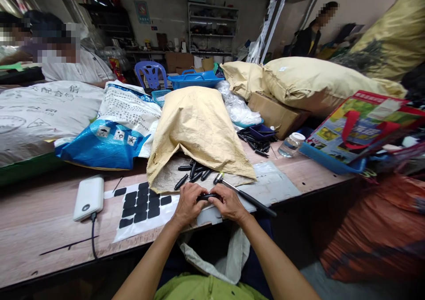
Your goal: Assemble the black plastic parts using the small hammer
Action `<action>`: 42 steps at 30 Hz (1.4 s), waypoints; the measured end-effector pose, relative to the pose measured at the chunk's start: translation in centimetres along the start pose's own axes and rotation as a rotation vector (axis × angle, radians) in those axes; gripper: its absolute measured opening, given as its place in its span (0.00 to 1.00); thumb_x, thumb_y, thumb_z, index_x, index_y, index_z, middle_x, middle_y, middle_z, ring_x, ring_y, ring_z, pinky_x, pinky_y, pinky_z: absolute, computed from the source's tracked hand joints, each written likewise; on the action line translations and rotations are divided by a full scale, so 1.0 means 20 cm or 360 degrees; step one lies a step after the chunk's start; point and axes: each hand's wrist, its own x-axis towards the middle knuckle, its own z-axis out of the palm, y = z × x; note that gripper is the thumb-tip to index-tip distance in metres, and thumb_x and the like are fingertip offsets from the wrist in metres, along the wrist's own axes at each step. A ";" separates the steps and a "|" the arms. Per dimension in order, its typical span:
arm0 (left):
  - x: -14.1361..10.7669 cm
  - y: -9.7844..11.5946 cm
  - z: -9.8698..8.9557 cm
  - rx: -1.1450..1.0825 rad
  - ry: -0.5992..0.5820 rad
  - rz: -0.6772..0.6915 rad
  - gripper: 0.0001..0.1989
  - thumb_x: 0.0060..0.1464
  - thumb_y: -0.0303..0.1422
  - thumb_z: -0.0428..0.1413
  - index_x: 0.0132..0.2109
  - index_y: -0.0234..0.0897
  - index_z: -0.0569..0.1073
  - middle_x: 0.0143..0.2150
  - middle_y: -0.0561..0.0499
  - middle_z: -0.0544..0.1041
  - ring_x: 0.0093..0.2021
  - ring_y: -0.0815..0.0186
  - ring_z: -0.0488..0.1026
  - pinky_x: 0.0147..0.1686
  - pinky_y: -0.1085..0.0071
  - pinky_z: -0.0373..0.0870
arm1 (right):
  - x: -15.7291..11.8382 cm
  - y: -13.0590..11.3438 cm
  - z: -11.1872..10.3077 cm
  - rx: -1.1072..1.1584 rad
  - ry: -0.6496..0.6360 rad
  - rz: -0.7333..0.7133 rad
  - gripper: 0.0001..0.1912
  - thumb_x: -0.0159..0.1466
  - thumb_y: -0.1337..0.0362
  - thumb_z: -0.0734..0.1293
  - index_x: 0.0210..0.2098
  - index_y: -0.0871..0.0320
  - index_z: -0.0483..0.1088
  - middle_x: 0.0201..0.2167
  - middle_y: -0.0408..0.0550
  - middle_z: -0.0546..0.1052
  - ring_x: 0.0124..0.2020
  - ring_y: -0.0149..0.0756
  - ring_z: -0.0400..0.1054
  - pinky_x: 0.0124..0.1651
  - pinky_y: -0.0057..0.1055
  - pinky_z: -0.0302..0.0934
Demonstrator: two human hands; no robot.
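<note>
My left hand [190, 202] and my right hand [229, 201] meet at the table's front edge. Between them they grip a small black cylindrical piece [208, 196], one end in each hand; the fingers partly cover it. Just beyond lies a hammer [247, 197], its black handle reaching past my right hand over the edge. Several similar black pieces [195, 172] spill from the mouth of a beige woven sack [202, 123]. Left of my left hand, a white sheet [156, 224] carries rows of black rounded-square stickers [141, 205].
A white power bank [89, 198] with a cable lies at left. Full sacks [49, 114] line the table's back. A clear jar [292, 144], a cardboard box [277, 109] and a shopping bag [357, 125] stand at right. Other people [305, 39] are in the background.
</note>
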 end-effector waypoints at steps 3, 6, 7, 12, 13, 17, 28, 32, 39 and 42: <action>0.00 0.02 -0.01 0.0015 0.0037 -0.0008 0.06 0.59 0.34 0.60 0.44 0.42 0.77 0.42 0.50 0.78 0.48 0.57 0.69 0.52 0.56 0.60 | -0.01 -0.01 -0.02 0.0104 0.0047 0.0027 0.12 0.65 0.59 0.68 0.47 0.55 0.72 0.35 0.44 0.72 0.30 0.32 0.62 0.37 0.30 0.60; -0.05 0.08 -0.04 -0.0040 0.0056 -0.0016 0.08 0.62 0.35 0.57 0.47 0.42 0.76 0.44 0.47 0.79 0.49 0.55 0.70 0.52 0.55 0.63 | -0.03 0.00 -0.03 0.0376 0.0271 0.0148 0.22 0.68 0.53 0.64 0.58 0.54 0.66 0.39 0.46 0.70 0.29 0.31 0.61 0.33 0.29 0.61; -0.09 0.12 -0.05 -0.0099 0.0021 -0.0009 0.09 0.63 0.36 0.55 0.47 0.42 0.76 0.45 0.46 0.79 0.49 0.55 0.70 0.52 0.56 0.64 | -0.03 0.00 -0.03 0.0464 0.0362 0.0197 0.22 0.69 0.52 0.62 0.59 0.54 0.65 0.39 0.46 0.70 0.29 0.31 0.62 0.32 0.29 0.61; -0.34 0.32 -0.04 -0.0444 -0.0563 -0.0042 0.12 0.66 0.38 0.50 0.52 0.47 0.75 0.45 0.49 0.80 0.45 0.60 0.76 0.47 0.66 0.69 | -0.03 0.04 -0.03 0.0595 0.0502 0.0301 0.19 0.71 0.50 0.60 0.51 0.55 0.70 0.36 0.46 0.71 0.32 0.33 0.65 0.34 0.29 0.62; -0.38 0.34 -0.01 -0.0432 -0.0679 -0.0093 0.11 0.65 0.38 0.52 0.51 0.48 0.76 0.44 0.50 0.81 0.43 0.60 0.77 0.45 0.67 0.69 | -0.03 0.04 -0.02 0.0586 0.0498 0.0297 0.18 0.70 0.50 0.61 0.50 0.55 0.71 0.37 0.47 0.72 0.33 0.34 0.66 0.35 0.30 0.63; -0.49 0.30 0.15 -0.0092 -0.0855 -0.0514 0.12 0.56 0.34 0.57 0.47 0.47 0.77 0.44 0.51 0.83 0.47 0.56 0.79 0.47 0.64 0.70 | -0.02 0.04 -0.02 0.0599 0.0500 0.0292 0.18 0.69 0.51 0.63 0.49 0.56 0.72 0.37 0.47 0.73 0.34 0.35 0.67 0.35 0.30 0.63; -0.53 0.19 0.33 0.0215 -0.0934 -0.0726 0.19 0.56 0.32 0.54 0.54 0.42 0.78 0.49 0.41 0.81 0.52 0.49 0.78 0.50 0.55 0.71 | -0.01 0.03 -0.03 0.0407 0.0467 0.0190 0.14 0.69 0.55 0.64 0.44 0.57 0.75 0.34 0.47 0.72 0.31 0.33 0.66 0.33 0.30 0.61; -0.47 0.28 0.25 -0.0412 -0.0701 -0.0600 0.10 0.56 0.37 0.58 0.42 0.40 0.80 0.41 0.44 0.81 0.44 0.55 0.76 0.46 0.61 0.70 | -0.01 0.02 -0.04 0.0335 0.0436 0.0167 0.13 0.69 0.55 0.64 0.42 0.57 0.75 0.33 0.47 0.72 0.31 0.33 0.66 0.33 0.30 0.61; -0.09 0.42 -0.22 -0.3175 0.0769 -0.0968 0.23 0.71 0.39 0.43 0.28 0.36 0.66 0.23 0.55 0.61 0.23 0.71 0.60 0.28 0.72 0.61 | -0.01 0.02 -0.03 0.0315 0.0420 0.0161 0.12 0.69 0.56 0.65 0.42 0.57 0.76 0.34 0.47 0.72 0.33 0.34 0.67 0.35 0.31 0.62; 0.06 0.33 -0.39 -0.3412 0.1272 -0.0953 0.22 0.72 0.31 0.37 0.28 0.36 0.64 0.23 0.55 0.61 0.22 0.71 0.60 0.27 0.72 0.61 | 0.00 0.03 -0.03 0.0320 0.0408 0.0169 0.12 0.69 0.56 0.65 0.42 0.57 0.76 0.35 0.48 0.73 0.35 0.36 0.68 0.36 0.31 0.62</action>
